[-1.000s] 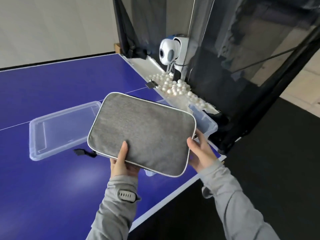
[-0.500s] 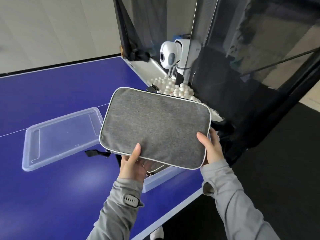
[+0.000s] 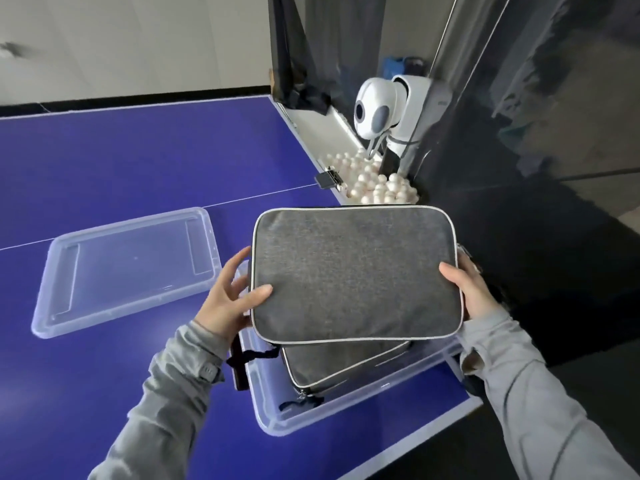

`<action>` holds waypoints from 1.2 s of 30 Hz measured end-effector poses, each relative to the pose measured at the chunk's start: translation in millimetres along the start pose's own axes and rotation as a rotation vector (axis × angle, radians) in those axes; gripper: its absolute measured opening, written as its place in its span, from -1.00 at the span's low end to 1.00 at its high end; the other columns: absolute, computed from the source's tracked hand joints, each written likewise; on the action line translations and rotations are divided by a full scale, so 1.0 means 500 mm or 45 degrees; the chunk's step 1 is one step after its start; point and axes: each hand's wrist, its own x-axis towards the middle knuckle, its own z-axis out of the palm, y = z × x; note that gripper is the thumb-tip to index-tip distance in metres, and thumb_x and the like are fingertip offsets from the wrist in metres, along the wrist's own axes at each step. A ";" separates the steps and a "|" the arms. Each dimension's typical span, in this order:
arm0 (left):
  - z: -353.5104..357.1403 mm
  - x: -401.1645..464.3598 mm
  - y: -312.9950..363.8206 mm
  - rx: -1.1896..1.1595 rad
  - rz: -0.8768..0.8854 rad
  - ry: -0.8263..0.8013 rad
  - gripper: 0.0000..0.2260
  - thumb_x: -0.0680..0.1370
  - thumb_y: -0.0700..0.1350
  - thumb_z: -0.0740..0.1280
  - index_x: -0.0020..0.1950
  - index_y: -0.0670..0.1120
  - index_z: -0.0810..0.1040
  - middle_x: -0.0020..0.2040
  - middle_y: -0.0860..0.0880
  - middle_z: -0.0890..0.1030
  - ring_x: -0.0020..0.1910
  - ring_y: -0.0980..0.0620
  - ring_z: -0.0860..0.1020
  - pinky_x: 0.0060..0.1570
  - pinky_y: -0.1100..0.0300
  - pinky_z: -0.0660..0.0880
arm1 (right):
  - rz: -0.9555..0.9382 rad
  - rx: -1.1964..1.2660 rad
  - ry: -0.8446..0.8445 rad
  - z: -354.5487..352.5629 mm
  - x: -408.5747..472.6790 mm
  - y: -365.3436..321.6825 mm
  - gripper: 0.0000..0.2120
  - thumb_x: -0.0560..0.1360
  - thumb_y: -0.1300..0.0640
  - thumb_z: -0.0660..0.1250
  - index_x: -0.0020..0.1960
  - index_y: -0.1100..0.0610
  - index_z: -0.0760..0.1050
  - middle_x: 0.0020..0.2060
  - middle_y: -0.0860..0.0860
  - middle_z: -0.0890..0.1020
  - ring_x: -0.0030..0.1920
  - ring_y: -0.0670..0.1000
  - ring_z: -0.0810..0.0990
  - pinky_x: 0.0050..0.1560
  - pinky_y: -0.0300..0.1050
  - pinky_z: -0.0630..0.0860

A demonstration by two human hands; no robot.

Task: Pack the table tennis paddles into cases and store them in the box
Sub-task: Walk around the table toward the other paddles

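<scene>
The blue tabletop (image 3: pixel 138 161) fills the left and middle of the frame. Near its lower right edge stands the clear box (image 3: pixel 273 422), open-topped, likely so cases can go straight in. Its lid (image 3: pixel 128 265) lies flat at centre left, set just beside the box and out of the way. One grey case (image 3: pixel 346 367) already lies in the box, tilted, a dark strap trailing over the box's left wall. A second grey case (image 3: pixel 356 275) hovers level above it at centre frame, held flat probably so it stacks neatly. The left hand (image 3: pixel 227 299) supports its left edge, thumb on top and fingers spread. The right hand (image 3: pixel 472 292) grips the right edge, thumb on top and fingers curled under. Paddles are not visible. White balls (image 3: pixel 377 187) heap in a tray at upper centre right.
</scene>
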 end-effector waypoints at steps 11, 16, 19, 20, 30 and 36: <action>0.035 -0.020 -0.092 -0.030 -0.130 0.347 -0.28 0.02 -0.11 0.60 0.11 0.27 0.51 -0.04 0.10 0.67 -0.08 0.03 0.64 -0.27 0.04 0.59 | 0.157 -0.151 -0.317 -0.031 0.109 0.021 -0.65 0.33 0.14 0.32 0.11 -0.01 0.49 -0.10 -0.04 0.69 -0.10 -0.06 0.66 -0.19 -0.21 0.60; 0.072 -0.046 -0.141 -0.051 -0.199 0.553 -0.27 0.15 -0.24 0.54 0.26 0.15 0.46 0.05 0.04 0.61 -0.03 -0.01 0.61 -0.29 0.00 0.57 | 0.263 -0.230 -0.377 -0.053 0.148 0.058 -0.72 0.46 0.28 0.28 0.12 0.03 0.48 -0.09 0.04 0.65 -0.15 -0.08 0.66 -0.17 -0.25 0.59; 0.091 -0.042 -0.162 0.003 -0.212 0.650 -0.28 0.26 -0.38 0.54 0.35 0.01 0.41 0.05 0.02 0.55 -0.08 0.02 0.57 -0.19 -0.02 0.55 | 0.283 -0.314 -0.379 -0.059 0.170 0.090 -0.73 0.49 0.33 0.26 0.16 0.16 0.46 -0.10 0.07 0.61 -0.19 -0.08 0.64 -0.16 -0.29 0.57; 0.096 -0.039 -0.166 0.040 -0.210 0.674 -0.32 0.31 -0.40 0.50 0.35 -0.01 0.41 0.04 0.01 0.54 -0.08 0.01 0.57 -0.15 -0.02 0.55 | 0.274 -0.359 -0.371 -0.061 0.177 0.100 -0.73 0.48 0.34 0.27 0.18 0.22 0.45 -0.12 0.06 0.60 -0.20 -0.09 0.63 -0.18 -0.31 0.56; 0.132 0.008 -0.207 0.305 -0.298 0.863 -0.30 0.31 -0.42 0.49 0.38 -0.15 0.32 0.08 -0.12 0.51 -0.16 0.03 0.51 -0.22 0.21 0.46 | 0.291 -0.679 -0.281 -0.078 0.199 0.175 -0.50 0.36 0.18 0.49 0.25 0.11 0.42 0.02 0.02 0.60 -0.05 -0.04 0.59 -0.05 -0.27 0.55; 0.133 0.010 -0.241 0.383 -0.364 0.886 -0.31 0.30 -0.45 0.49 0.36 -0.20 0.33 0.10 -0.24 0.57 -0.05 -0.06 0.52 -0.12 0.16 0.47 | 0.222 -0.822 -0.269 -0.080 0.182 0.186 -0.44 0.35 0.17 0.50 0.29 0.14 0.38 0.09 0.04 0.55 0.08 0.01 0.52 0.15 -0.16 0.40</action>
